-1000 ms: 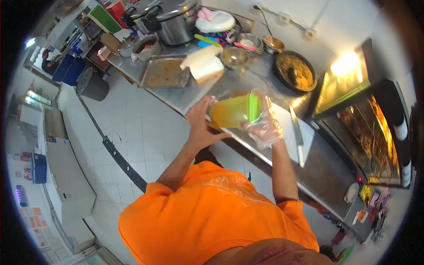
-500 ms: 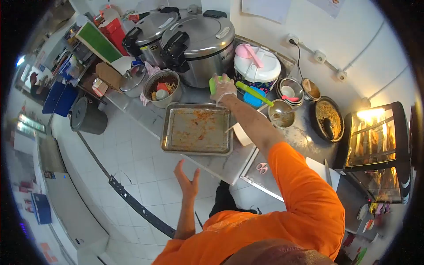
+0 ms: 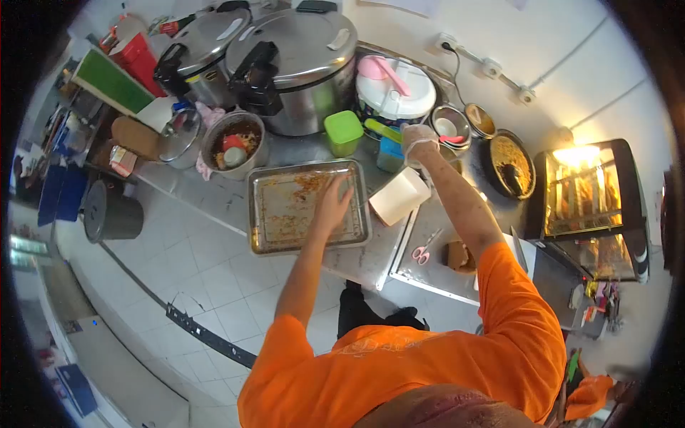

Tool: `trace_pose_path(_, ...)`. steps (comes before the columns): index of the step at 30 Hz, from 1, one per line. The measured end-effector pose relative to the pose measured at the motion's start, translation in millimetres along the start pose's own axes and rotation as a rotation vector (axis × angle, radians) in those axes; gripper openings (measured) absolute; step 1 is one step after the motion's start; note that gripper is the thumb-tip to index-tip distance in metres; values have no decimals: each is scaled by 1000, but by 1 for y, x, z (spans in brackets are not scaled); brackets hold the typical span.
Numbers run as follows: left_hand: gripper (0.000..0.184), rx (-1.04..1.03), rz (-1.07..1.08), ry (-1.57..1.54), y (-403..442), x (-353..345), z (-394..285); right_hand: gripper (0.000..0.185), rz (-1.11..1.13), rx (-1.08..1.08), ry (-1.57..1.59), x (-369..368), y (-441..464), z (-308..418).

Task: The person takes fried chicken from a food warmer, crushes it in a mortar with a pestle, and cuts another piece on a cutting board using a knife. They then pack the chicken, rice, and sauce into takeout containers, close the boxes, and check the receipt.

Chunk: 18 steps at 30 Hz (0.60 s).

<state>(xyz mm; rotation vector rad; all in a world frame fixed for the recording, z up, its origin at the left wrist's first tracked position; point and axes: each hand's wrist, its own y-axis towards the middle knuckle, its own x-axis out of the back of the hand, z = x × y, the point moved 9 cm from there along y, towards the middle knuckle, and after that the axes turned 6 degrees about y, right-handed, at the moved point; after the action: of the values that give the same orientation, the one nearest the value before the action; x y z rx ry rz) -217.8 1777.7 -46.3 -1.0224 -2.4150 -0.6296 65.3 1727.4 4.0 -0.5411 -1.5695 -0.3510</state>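
Two steel cookers point(image 3: 300, 60) and a glowing food warmer point(image 3: 589, 203).
The cookers stand side by side toward 11 o'clock, lids shut; at 10, a green board point(image 3: 114, 78) leans beside a red box point(image 3: 135, 58). A grey bin point(image 3: 118, 214) stands at 9. White wall sockets point(image 3: 491, 68) run from 1 to 2, above the warmer at 3.

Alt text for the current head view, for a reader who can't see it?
A person in an orange shirt stands at a kitchen counter, gloved right hand close to a blue container, bare left hand over a stained metal tray. Near the tray are a white box and a green container; a lit display case stands at right.
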Motion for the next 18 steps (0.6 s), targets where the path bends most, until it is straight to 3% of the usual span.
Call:
trace_pose_path(2, 51, 46, 280, -272, 63, -77, 34, 25, -24, -31, 115, -43, 12, -36)
trace_pose_path(4, 81, 37, 438, -252, 108, -144, 67, 27, -120, 96, 130, -49, 9, -51)
trace_pose_path(5, 91, 59, 480, -174, 116, -151, 60, 28, -162, 159, 139, -47, 2, -57)
trace_pose_path(6, 101, 76, 519, -93, 125, -151, 47, 27, -102, -18, 289, -19, -16, -59)
trace_pose_path(8, 127, 5, 499, -94, 151, -173, 47, 27, -193, 89, 304, -12, -33, -59)
trace_pose_path(11, 124, -87, 453, -210, 178, -216, 69, 32, -166, 189, 441, 17, -69, -47)
trace_pose_path(13, 119, -38, 743, -325, 182, -260, 85, 44, -77, 177, 500, 9, -79, -44)
trace_pose_path(16, 118, -34, 538, -392, 154, -205, 1, 67, -48, -66, 674, -21, -81, -42)
trace_pose_path(17, 119, -145, 477, -554, 156, -209, 2, 67, -126, -92, 700, -15, -86, -40)
trace_pose_path(18, 120, -180, 500, -615, 155, -217, 7, 65, -80, 41, 570, -2, -93, -26)
